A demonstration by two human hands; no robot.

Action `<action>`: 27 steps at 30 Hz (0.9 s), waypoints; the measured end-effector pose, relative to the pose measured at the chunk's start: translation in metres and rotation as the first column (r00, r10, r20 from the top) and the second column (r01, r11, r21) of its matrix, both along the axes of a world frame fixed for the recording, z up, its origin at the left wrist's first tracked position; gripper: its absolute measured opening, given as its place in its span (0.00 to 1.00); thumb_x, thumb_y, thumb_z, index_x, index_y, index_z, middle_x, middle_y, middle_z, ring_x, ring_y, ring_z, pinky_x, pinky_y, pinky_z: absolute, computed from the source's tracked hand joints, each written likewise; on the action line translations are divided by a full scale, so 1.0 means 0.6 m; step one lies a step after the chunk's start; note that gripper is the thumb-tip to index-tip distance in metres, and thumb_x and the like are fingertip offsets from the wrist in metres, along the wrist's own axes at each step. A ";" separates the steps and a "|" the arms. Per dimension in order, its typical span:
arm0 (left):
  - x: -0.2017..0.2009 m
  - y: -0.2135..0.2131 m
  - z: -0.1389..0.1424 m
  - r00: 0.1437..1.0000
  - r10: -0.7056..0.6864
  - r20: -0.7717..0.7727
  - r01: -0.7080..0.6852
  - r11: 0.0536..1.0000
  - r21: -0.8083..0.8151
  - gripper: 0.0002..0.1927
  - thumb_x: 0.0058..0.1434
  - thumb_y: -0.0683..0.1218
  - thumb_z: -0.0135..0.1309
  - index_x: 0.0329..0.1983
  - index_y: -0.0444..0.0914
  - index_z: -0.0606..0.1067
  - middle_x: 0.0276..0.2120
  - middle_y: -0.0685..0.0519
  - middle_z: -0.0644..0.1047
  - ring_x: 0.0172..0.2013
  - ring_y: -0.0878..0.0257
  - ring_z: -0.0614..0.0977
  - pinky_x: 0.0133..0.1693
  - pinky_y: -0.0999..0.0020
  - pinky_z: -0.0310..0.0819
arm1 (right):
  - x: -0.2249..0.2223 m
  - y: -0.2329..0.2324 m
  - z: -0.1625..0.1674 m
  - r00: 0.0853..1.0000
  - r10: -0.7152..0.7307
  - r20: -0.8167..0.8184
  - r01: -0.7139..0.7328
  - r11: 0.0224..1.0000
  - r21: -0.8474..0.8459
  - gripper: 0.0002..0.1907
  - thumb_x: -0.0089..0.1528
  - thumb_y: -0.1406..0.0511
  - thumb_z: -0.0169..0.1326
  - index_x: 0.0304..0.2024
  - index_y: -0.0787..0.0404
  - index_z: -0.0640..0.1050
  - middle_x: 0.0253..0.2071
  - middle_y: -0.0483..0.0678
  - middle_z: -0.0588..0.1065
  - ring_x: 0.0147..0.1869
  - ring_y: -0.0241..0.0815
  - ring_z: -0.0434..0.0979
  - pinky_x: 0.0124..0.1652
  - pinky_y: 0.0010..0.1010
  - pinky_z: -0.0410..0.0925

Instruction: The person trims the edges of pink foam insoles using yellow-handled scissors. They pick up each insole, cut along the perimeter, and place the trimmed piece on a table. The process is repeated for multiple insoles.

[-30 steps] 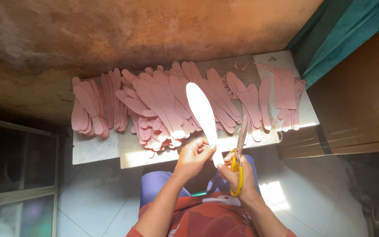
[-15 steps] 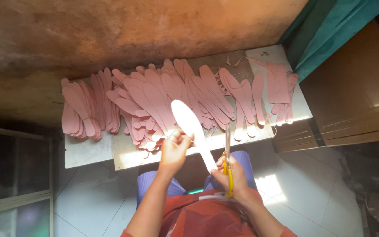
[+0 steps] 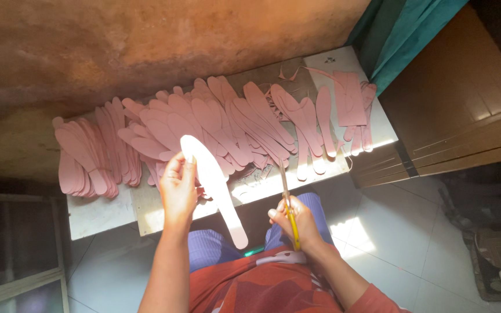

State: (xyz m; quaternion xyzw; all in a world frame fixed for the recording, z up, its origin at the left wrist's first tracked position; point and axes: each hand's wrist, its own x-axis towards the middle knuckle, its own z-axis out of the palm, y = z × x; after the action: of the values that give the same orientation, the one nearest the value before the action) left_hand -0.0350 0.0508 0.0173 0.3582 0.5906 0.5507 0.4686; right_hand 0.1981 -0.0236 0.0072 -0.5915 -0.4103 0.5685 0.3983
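Insole (image 3: 213,188) in left hand (image 3: 178,191)

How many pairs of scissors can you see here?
1: the yellow-handled scissors are in the right hand, blades pointing toward the pink cutouts on the board. Others may lie hidden under the piles.

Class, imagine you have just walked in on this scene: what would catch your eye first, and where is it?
First, the pale insole-shaped cutout, brightly lit, held up in the left hand at the centre. Next, the spread of pink cutouts fanned in overlapping rows across the low table against the brown wall. Then the yellow-handled scissors gripped in the right hand, blades pointing toward the pile.
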 end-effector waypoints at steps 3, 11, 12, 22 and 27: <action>-0.031 0.051 0.031 0.988 0.036 -0.147 -0.025 0.997 0.078 0.15 0.72 0.47 0.55 0.57 0.35 0.77 0.29 0.61 0.76 0.26 0.76 0.70 0.28 0.78 0.64 | 0.022 0.039 0.016 0.982 -0.175 0.075 0.176 0.984 -0.018 0.15 0.56 0.64 0.66 0.35 0.62 0.71 0.22 0.44 0.67 0.21 0.35 0.64 0.23 0.29 0.59; -0.027 0.100 0.052 0.849 0.115 -0.516 0.037 0.961 0.276 0.32 0.70 0.43 0.56 0.73 0.31 0.58 0.61 0.38 0.73 0.58 0.56 0.76 0.56 0.65 0.69 | 0.088 0.149 0.039 0.613 -0.511 0.602 0.343 0.859 0.380 0.14 0.60 0.65 0.62 0.44 0.62 0.74 0.34 0.53 0.79 0.38 0.52 0.80 0.38 0.41 0.69; -0.006 0.084 0.039 0.899 0.065 -0.433 0.063 0.960 0.273 0.30 0.70 0.43 0.55 0.72 0.33 0.60 0.63 0.39 0.73 0.62 0.56 0.75 0.59 0.64 0.69 | 0.092 0.160 0.035 0.556 -0.549 0.623 0.331 0.835 0.441 0.14 0.61 0.66 0.61 0.47 0.62 0.74 0.37 0.54 0.80 0.41 0.55 0.80 0.40 0.43 0.69; 0.120 -0.135 -0.085 0.903 -0.402 -0.153 0.357 0.898 -0.256 0.22 0.63 0.42 0.54 0.61 0.38 0.74 0.51 0.50 0.82 0.49 0.63 0.84 0.51 0.69 0.77 | 0.095 0.144 0.028 0.652 -0.478 0.588 0.385 0.877 0.286 0.25 0.53 0.61 0.70 0.46 0.64 0.73 0.37 0.56 0.78 0.40 0.54 0.80 0.41 0.42 0.71; 0.130 -0.193 -0.115 0.881 -0.458 -0.120 0.398 0.854 -0.334 0.19 0.63 0.43 0.55 0.58 0.38 0.76 0.47 0.50 0.84 0.46 0.64 0.86 0.47 0.71 0.80 | 0.059 0.111 0.034 0.672 -0.351 0.653 0.277 0.936 0.218 0.32 0.46 0.57 0.75 0.41 0.65 0.70 0.35 0.57 0.77 0.38 0.58 0.79 0.40 0.44 0.71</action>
State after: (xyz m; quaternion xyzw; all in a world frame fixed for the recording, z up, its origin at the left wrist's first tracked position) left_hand 0.0432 -0.0647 -0.0518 0.4581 0.6150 0.2983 0.5682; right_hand 0.2333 0.0432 0.0276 -0.7990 -0.4476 0.2129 0.3405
